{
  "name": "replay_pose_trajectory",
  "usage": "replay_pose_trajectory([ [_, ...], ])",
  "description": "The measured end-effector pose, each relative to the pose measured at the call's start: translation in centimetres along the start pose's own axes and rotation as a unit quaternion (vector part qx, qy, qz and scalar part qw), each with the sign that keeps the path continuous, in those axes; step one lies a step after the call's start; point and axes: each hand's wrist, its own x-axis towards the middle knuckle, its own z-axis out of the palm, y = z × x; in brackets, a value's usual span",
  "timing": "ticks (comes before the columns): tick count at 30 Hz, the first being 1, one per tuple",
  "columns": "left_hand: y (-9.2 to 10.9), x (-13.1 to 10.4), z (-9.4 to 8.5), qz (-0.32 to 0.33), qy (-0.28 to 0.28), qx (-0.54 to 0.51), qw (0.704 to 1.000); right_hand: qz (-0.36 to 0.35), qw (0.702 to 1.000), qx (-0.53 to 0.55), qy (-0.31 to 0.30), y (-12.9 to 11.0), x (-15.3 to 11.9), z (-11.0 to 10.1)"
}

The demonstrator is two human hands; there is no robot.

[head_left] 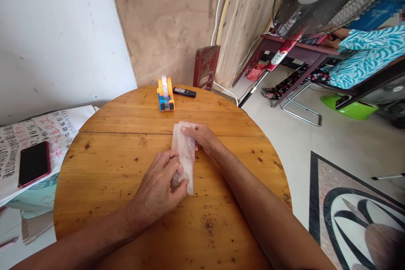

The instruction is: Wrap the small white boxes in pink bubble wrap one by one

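A translucent whitish wrap, folded into a long narrow packet [186,152], lies over the middle of the round wooden table [104,156]. My right hand [202,137] grips its upper right edge, thumb on top and the other fingers partly hidden behind it. At the packet's lower left is my left hand [161,183], its fingers bent and apart, with the fingertips touching or just over the wrap. What is inside the packet, if anything, cannot be made out.
An orange and blue tape dispenser [166,95] and a black remote [184,92] stand near the far edge. A phone [34,163] lies on printed sheets at the left. Beyond the table are a red chair [206,67], a fan [316,0] and a seated person [370,55].
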Motion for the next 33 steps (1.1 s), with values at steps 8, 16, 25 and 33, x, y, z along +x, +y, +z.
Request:
replay_pose_trajectory([
  [8, 0.2, 0.3, -0.3, 0.004, -0.021, 0.005, 1.0, -0.01, 1.0, -0.005, -0.011, 0.1, 0.0, 0.0],
  [16, 0.2, 0.1, -0.1, 0.012, -0.025, -0.001, 1.0, -0.019, 1.0, -0.014, -0.009, 0.2, 0.1, 0.2],
  [25, 0.1, 0.0, -0.2, 0.084, -0.021, 0.057, 0.995, -0.016, 0.998, -0.057, 0.0, 0.2, 0.2, 0.1],
  [33, 0.0, 0.2, -0.1, 0.108, -0.027, 0.042, 0.993, -0.076, 0.996, -0.026, 0.043, -0.2, 1.1, 0.4],
])
